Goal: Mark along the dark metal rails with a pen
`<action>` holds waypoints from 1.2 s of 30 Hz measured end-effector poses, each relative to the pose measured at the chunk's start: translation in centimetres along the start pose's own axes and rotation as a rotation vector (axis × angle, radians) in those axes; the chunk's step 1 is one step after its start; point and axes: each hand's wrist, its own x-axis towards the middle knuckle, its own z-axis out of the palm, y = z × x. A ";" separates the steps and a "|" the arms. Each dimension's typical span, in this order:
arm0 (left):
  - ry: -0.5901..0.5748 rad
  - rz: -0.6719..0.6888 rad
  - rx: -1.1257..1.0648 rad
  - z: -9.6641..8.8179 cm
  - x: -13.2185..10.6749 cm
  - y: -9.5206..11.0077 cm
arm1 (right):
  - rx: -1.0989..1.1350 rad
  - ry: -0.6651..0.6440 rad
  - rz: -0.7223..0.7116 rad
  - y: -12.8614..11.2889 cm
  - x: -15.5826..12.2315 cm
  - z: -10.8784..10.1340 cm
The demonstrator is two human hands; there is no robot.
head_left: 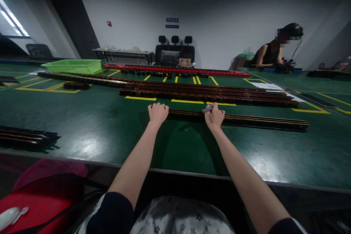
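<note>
One long dark rail with thin copper-coloured strips along it (pixel 263 120) lies across the green table in front of me. My left hand (pixel 158 113) is closed around its left end, which the fingers hide. Farther right along the same rail, my right hand (pixel 214 117) is closed over it. A short, slim, greyish pen-like tool (pixel 207 109) sticks out to the left from the right hand's grip. Just beyond both hands, a bundle of several similar rails (pixel 208 93) lies side by side.
The green table (pixel 90 128) carries yellow marking lines. More dark rails (pixel 26 137) lie at the left edge. Farther back are a light green bin (pixel 72 66), a long red strip (pixel 175 69) and white paper (pixel 267 86). A co-worker (pixel 270 53) sits at the far right.
</note>
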 end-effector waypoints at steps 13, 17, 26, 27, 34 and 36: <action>-0.115 -0.215 -0.309 0.0 0.9 -3.4 | -0.094 0.112 0.127 2.0 1.2 -0.5; -0.194 -0.243 -0.279 -0.2 0.8 -3.6 | -0.144 0.149 0.143 2.6 1.5 -1.0; -0.264 -0.184 -0.347 -0.4 0.8 -2.3 | -0.141 0.192 0.167 3.7 2.3 -1.3; -0.277 -0.183 -0.359 -0.5 0.8 -2.2 | -0.134 0.194 0.169 3.7 2.2 -1.3; -0.317 -0.164 -0.422 -1.0 0.6 -2.2 | 0.278 0.208 0.040 1.7 1.3 -2.1; -0.325 -0.165 -0.433 -1.2 0.5 -2.1 | 0.397 0.158 -0.085 0.9 1.1 -1.9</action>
